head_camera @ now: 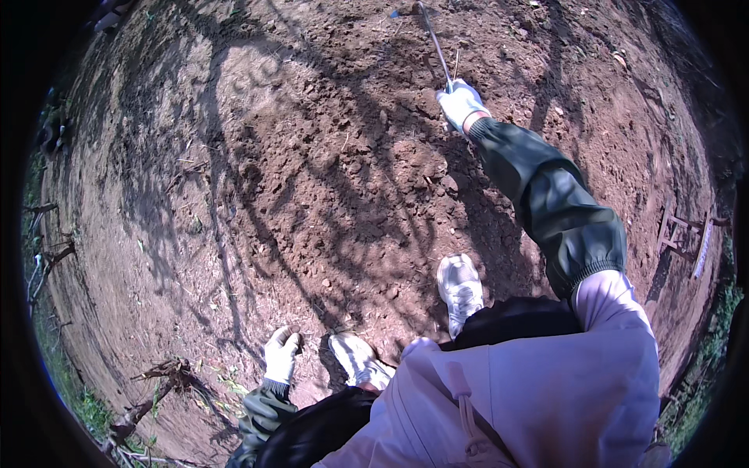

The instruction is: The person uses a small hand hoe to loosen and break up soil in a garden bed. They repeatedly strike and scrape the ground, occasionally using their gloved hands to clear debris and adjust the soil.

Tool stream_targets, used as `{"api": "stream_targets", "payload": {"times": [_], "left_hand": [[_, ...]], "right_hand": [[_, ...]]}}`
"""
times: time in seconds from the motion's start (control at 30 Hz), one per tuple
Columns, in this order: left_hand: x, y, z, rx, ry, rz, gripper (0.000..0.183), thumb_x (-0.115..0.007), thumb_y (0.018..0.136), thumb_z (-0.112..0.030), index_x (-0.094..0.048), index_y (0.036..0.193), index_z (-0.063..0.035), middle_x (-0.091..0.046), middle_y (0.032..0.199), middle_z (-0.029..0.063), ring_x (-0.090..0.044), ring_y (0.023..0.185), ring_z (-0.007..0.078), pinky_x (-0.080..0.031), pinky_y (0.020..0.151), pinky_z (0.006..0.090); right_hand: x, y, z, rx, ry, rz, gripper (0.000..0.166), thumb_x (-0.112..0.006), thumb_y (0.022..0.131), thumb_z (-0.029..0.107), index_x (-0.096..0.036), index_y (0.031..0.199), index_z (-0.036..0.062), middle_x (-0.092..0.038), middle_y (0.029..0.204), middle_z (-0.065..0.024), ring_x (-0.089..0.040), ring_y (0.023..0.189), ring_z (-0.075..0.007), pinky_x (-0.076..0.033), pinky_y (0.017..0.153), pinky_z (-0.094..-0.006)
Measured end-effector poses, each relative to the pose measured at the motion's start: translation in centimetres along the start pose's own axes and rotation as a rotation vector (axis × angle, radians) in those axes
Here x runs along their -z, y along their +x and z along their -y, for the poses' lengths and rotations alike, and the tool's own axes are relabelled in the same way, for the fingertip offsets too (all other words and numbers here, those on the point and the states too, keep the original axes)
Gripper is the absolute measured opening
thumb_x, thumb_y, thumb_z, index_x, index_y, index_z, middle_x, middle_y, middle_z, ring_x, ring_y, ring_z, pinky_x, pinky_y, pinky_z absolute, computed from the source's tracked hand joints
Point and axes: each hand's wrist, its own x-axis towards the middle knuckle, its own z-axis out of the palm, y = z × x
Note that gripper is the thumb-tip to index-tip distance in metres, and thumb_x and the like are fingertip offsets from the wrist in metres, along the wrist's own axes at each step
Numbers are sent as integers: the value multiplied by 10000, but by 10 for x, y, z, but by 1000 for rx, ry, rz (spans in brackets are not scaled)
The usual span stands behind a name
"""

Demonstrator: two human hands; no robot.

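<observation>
My right hand [462,104], in a white glove and a dark green sleeve cover, is closed on the thin handle of a long-handled tool [434,41], perhaps a hoe. The tool reaches away from me, and its bluish head rests at the top of the view on loose, clumpy brown soil [351,175]. My left hand [281,354], also in a white glove, hangs low near my left shoe [358,357] with its fingers curled. I cannot tell whether it holds anything. My right shoe [460,286] stands on the soil.
A cut woody stump with bare branches [175,374] lies at the lower left. More branches [55,254] stand at the left rim. A wooden frame, perhaps a stool [684,234], is on the ground at the far right. Green weeds [702,357] grow along the right rim.
</observation>
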Motion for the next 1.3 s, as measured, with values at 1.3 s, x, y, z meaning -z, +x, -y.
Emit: {"api": "stream_targets", "payload": {"times": [1.3], "left_hand": [[-14,-20,19,-60,-8,21,209,-579,891,-107,-603,1065,7,-605,779,16,-542,644,87,-451,587,225]], "right_hand": [[-23,-291,-141,113,-10,468,285,-606,832,279,-527,952,34,-625,885,-192,-614,858,-344,-473,753,-404]]}}
